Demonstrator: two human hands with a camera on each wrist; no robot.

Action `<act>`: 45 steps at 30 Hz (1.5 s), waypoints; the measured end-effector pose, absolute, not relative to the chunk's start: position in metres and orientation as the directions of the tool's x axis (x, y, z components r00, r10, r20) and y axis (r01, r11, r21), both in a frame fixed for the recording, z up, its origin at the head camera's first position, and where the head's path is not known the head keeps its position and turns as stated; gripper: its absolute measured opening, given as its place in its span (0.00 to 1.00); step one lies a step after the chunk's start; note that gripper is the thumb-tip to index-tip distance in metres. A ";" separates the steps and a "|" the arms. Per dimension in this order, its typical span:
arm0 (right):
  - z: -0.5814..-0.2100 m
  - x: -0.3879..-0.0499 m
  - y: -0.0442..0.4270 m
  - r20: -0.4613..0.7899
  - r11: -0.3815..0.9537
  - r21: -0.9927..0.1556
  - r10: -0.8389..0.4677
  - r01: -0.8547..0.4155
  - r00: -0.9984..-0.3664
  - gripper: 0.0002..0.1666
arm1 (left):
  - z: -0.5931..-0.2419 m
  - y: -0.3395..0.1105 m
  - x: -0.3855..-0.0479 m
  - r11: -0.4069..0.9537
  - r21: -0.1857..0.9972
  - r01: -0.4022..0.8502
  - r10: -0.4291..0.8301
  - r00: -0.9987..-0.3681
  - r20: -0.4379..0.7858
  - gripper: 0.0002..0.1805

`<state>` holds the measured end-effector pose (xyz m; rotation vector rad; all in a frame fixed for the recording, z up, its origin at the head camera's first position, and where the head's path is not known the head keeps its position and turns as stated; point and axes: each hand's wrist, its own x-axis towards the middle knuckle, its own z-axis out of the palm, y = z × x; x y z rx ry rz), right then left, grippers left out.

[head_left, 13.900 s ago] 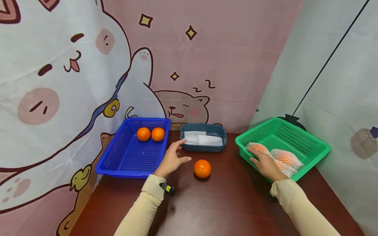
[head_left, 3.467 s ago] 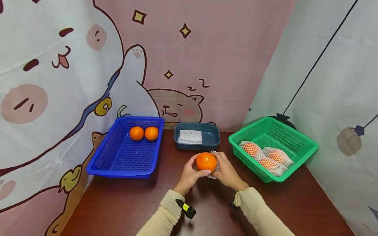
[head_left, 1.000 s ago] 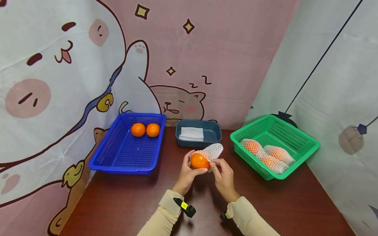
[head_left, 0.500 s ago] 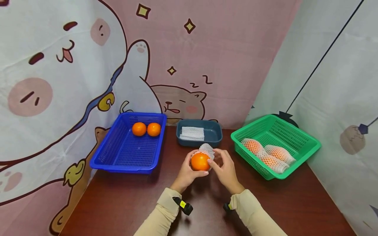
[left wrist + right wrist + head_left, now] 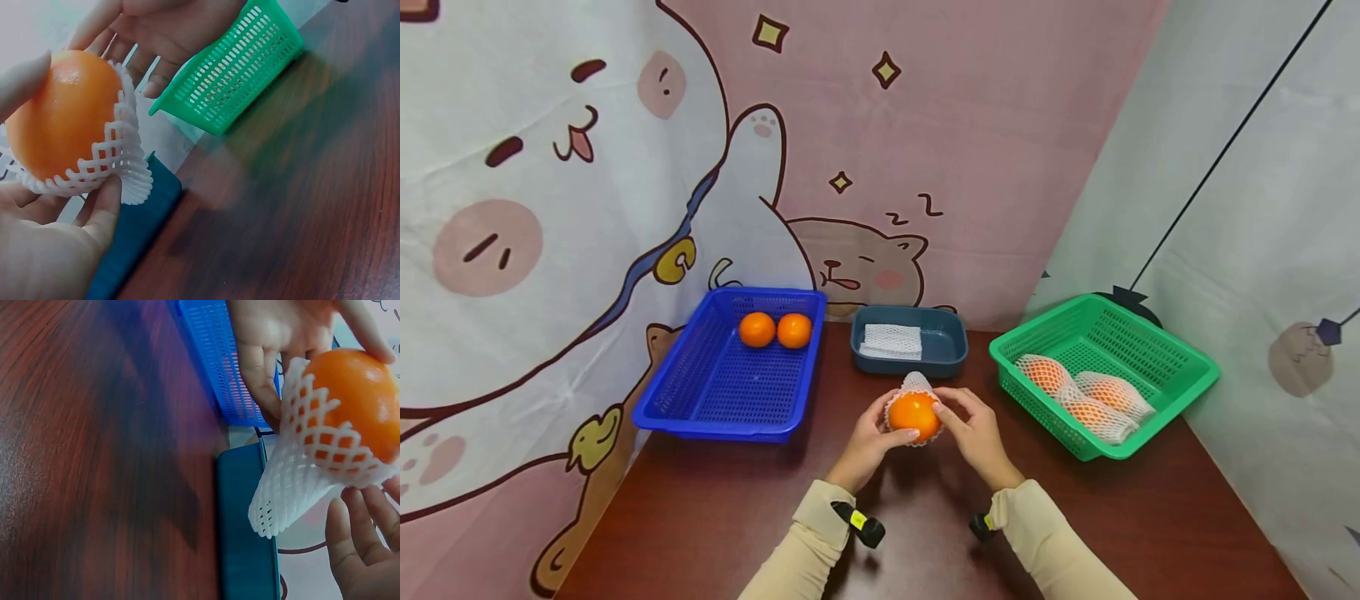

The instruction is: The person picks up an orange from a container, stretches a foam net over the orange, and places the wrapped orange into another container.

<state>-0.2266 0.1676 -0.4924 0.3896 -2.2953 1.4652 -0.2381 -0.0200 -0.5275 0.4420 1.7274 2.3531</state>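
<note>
Above the table, both hands hold an orange (image 5: 914, 415) partly inside a white foam net (image 5: 915, 382). The net's narrow end points away from the person. My left hand (image 5: 867, 443) curls round the orange's left side, thumb in front; in the left wrist view, its fingers (image 5: 106, 215) press the net (image 5: 128, 159) from behind. On the other side, my right hand (image 5: 976, 435) pinches the net's edge against the fruit, its thumb at the orange's bare face. In the right wrist view, the right fingers (image 5: 356, 534) touch the net (image 5: 284, 487) below the orange (image 5: 356, 400).
A blue basket (image 5: 647, 412) with two bare oranges (image 5: 757, 330) stands left. Behind the hands is a dark teal box (image 5: 946, 340) with white foam nets (image 5: 891, 340). On the right, a green basket (image 5: 1180, 367) holds three netted oranges (image 5: 1108, 392). A printed cloth hangs behind.
Earlier the orange lay on the table and the teal box held more nets. Both hands then took the orange and a net; the net has been drawn further round the orange, its tail turning backward.
</note>
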 end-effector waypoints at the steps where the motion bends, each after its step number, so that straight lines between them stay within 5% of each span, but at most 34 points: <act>1: -0.489 -0.225 0.167 0.467 0.401 -0.805 -0.023 -0.436 -0.884 0.13 | -0.528 -0.020 -0.238 -0.310 0.950 0.026 0.322 -0.938 0.131 0.39; 9: -0.494 -0.228 0.165 0.618 0.488 -0.688 0.005 -0.538 -0.786 0.04 | -0.530 -0.019 -0.237 -0.437 0.895 -0.089 0.364 -0.928 0.086 0.39; 26: -0.498 -0.200 0.143 0.752 0.426 -0.568 -0.079 -0.704 -0.654 0.12 | -0.528 -0.015 -0.244 -0.376 0.924 0.064 0.172 -0.975 0.138 0.47; 35: -0.492 -0.190 0.136 0.722 0.410 -0.607 -0.075 -0.681 -0.688 0.11 | -0.524 -0.018 -0.242 -0.304 0.944 0.128 0.220 -0.955 0.200 0.43; 45: -0.513 -0.205 0.152 0.528 0.477 -0.746 -0.001 -0.464 -0.849 0.23 | -0.526 -0.018 -0.238 -0.272 0.955 0.114 0.212 -0.961 0.175 0.44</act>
